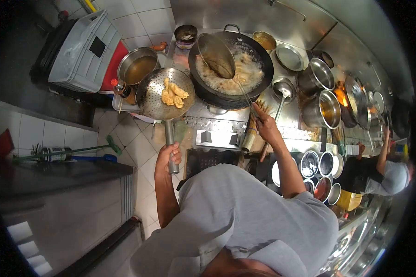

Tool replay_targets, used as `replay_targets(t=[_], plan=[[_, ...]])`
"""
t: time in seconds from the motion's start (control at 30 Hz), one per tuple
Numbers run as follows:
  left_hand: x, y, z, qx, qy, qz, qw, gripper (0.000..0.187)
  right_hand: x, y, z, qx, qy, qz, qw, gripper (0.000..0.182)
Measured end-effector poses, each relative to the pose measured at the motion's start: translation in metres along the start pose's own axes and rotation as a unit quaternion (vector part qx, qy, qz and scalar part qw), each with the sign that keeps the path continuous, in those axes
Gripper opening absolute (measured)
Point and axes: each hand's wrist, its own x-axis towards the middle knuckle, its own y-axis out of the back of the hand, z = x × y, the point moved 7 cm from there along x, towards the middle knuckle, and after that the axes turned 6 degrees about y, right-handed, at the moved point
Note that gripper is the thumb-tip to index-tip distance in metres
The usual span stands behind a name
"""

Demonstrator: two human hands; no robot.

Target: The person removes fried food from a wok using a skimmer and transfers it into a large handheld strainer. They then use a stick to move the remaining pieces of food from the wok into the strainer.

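The left hand (168,156) grips a stiff-looking, probably front-heavy strainer (150,98) by its handle (169,133), likely the surest hold. The right hand (266,124) clasps a skimmer (213,51).

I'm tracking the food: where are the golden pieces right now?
Left of centre in the head view, the golden pieces lie in the strainer that the left hand holds by its handle, left of the wok.

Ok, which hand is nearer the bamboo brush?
Right. The right hand is close beside the bamboo brush, holding the mesh strainer by its handle; the left hand is farther off, gripping the perforated ladle.
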Motion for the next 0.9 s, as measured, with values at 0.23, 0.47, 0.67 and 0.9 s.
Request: replay_targets(t=[0.23,0.47,0.67,0.9], plan=[[-0.018,-0.001,-0.001,-0.016,-0.017,-0.003,1.000,0.010,0.026,0.003,0.009,-0.066,-0.006,0.057,0.996,0.061],[-0.030,-0.015,-0.004,-0.041,-0.035,-0.004,0.999,0.004,0.037,0.016,-0.005,-0.106,0.039,0.095,0.989,0.065],[-0.037,-0.020,-0.002,-0.044,-0.023,-0.022,0.999,0.005,0.058,-0.007,0.034,-0.302,0.030,0.105,0.947,0.067],[-0.020,-0.002,0.020,0.062,0.057,-0.065,0.994,0.006,-0.001,-0.024,0.020,-0.284,-0.054,0.158,0.944,0.071]])
